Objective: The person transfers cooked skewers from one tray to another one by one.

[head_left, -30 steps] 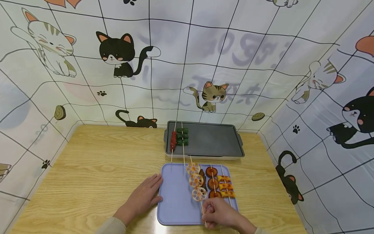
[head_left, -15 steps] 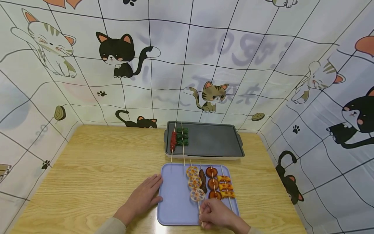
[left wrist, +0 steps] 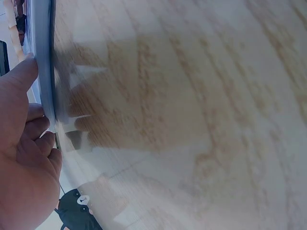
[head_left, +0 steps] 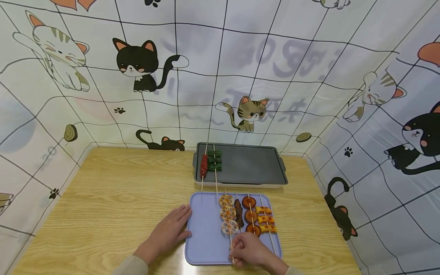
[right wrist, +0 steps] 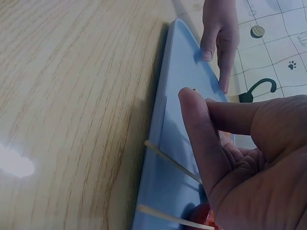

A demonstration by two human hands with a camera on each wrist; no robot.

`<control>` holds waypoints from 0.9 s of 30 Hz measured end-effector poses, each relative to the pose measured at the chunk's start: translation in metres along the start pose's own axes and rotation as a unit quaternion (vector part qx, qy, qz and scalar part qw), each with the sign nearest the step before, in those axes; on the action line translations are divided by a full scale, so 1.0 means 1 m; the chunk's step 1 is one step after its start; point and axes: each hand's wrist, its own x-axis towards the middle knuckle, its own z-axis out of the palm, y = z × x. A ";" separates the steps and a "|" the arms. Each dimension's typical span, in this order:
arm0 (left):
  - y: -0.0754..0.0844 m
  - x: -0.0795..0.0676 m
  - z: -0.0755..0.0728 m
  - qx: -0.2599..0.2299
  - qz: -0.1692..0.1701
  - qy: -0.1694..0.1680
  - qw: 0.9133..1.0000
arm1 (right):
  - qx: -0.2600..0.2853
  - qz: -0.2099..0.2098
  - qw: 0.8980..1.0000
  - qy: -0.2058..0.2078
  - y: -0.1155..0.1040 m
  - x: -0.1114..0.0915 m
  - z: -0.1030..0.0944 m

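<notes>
Lotus-root skewer [head_left: 228, 214] lies in the right hand's [head_left: 249, 248] grip, over the middle of the lilac tray [head_left: 206, 236], just left of the meat skewer [head_left: 238, 214]. Thumb and fingers pinch the near end of its stick; the left hand [head_left: 170, 231], fingers straight, rests against the tray's left rim.

The step in hand seems to be handling this one skewer, perhaps to lift it out or set it straight. With a red skewer [head_left: 204, 166] and a green skewer [head_left: 214, 160] on the griddle [head_left: 252, 164] beyond, a transfer is plausible; that would call for a firm pinch, a lift clear of the meat skewer and a level reach to the far side.

Three round slices with open holes sit in a row on the thin stick. The two farther ones carry orange-brown patches, while the nearest is paler, almost white. The stick runs near to far, its far tip leaning slightly left and reaching past the tray's far rim. Whether the slices touch the tray cannot be told.
</notes>
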 end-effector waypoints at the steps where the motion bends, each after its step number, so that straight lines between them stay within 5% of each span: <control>1: 0.000 0.000 0.000 0.001 0.000 -0.001 1.000 | 0.004 0.007 1.000 0.002 0.000 0.001 0.001; 15: -0.001 -0.001 0.002 0.002 0.001 0.003 1.000 | 0.008 0.046 0.999 0.020 0.001 0.003 0.004; 27: -0.001 0.000 0.002 0.002 0.000 0.000 1.000 | -0.035 0.025 0.999 0.028 0.003 0.006 0.006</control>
